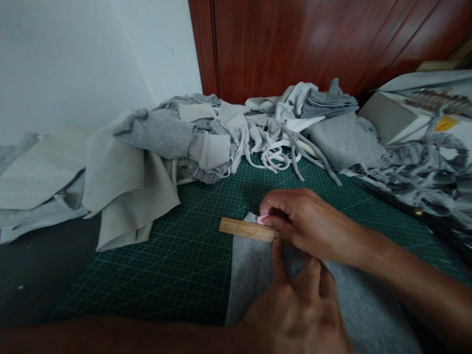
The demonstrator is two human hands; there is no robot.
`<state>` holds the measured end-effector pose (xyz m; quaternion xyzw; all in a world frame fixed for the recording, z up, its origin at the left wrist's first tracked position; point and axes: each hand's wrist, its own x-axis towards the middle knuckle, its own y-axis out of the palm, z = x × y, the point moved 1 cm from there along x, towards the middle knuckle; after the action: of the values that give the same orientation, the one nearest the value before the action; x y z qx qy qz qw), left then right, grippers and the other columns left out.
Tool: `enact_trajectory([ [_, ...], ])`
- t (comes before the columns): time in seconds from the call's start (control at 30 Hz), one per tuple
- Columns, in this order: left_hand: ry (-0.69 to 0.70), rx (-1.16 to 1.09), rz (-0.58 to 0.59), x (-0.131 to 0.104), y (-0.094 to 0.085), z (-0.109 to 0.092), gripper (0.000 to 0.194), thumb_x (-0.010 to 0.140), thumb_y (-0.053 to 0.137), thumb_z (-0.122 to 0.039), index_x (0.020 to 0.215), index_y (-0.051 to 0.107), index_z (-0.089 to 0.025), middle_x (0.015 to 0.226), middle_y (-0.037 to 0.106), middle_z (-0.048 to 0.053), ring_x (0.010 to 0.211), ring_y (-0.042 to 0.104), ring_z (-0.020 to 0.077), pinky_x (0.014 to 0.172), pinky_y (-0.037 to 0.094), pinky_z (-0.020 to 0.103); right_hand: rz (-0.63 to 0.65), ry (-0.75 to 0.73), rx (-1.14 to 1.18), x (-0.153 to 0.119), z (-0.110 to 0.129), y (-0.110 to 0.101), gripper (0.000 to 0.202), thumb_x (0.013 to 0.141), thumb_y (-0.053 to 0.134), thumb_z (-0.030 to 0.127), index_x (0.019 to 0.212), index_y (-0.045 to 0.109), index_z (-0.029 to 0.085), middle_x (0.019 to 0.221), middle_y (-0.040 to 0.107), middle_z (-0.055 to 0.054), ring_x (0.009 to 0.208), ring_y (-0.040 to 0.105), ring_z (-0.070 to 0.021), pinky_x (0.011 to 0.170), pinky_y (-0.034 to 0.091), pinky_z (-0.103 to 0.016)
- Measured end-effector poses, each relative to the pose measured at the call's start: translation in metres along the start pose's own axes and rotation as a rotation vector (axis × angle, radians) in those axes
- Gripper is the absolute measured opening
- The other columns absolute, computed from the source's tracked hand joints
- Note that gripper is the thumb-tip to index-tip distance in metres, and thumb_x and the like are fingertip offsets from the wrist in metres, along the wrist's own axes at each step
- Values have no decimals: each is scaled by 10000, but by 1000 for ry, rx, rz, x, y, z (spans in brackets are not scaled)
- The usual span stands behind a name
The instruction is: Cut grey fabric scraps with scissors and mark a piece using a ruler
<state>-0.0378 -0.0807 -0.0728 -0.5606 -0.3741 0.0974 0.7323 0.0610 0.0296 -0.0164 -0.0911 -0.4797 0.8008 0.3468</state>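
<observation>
A grey piece of fabric (247, 270) lies on the green cutting mat (177, 270), with a short wooden ruler (243, 229) across its upper end. My left hand (298, 305) rests on the fabric, fingers apart, its fingertips against the lower edge of the ruler. Above the ruler, my right hand (306, 221) pinches a small pink piece (262, 217) at the fabric's top edge. The right part of the ruler is hidden under my hands.
Grey and pale fabric scraps (162, 132) are heaped along the back and left. Coiled white strips (276, 155) lie at the back middle. A white box (394, 113) and a dark, blurred object (416, 211) are on the right.
</observation>
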Motion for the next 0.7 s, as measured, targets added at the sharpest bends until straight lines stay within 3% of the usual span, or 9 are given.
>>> enact_trajectory([
  [0.13,-39,14,36,-3,3,-3,451,986,469,-308,1243,763,-82,1362,722,177,1330,598,382,1099,498,558,-83,150,209,-9,-5,-4,103,1010,630,179,915,599,206,762,679,15,638,602,-135,585,428,-263],
  [0.3,-21,50,84,-4,4,-3,477,1013,472,-351,1314,728,-83,1407,696,189,1369,593,381,1140,488,561,114,338,653,-11,-7,4,136,1056,564,263,934,512,236,820,756,-13,592,644,-135,489,475,-235],
  [0.43,-47,19,59,-1,0,-2,489,996,455,-306,1316,713,-40,1370,715,200,1372,590,359,1130,507,536,-42,381,631,-3,-8,16,147,1061,541,257,919,507,237,772,714,-7,621,663,-150,552,541,-268],
  [0.53,-38,32,37,-1,0,-2,463,1000,452,-301,1269,743,-63,1369,720,183,1360,597,347,1083,536,490,-116,328,552,-1,-11,17,127,1064,548,275,945,525,236,839,734,-23,726,703,-169,643,570,-295],
  [0.7,-31,97,27,-6,4,-3,479,1004,472,-333,1317,726,-74,1402,702,178,1339,603,354,1071,519,487,-128,296,374,-6,-19,11,87,1063,543,271,1116,603,238,818,743,1,598,623,-131,520,462,-250],
])
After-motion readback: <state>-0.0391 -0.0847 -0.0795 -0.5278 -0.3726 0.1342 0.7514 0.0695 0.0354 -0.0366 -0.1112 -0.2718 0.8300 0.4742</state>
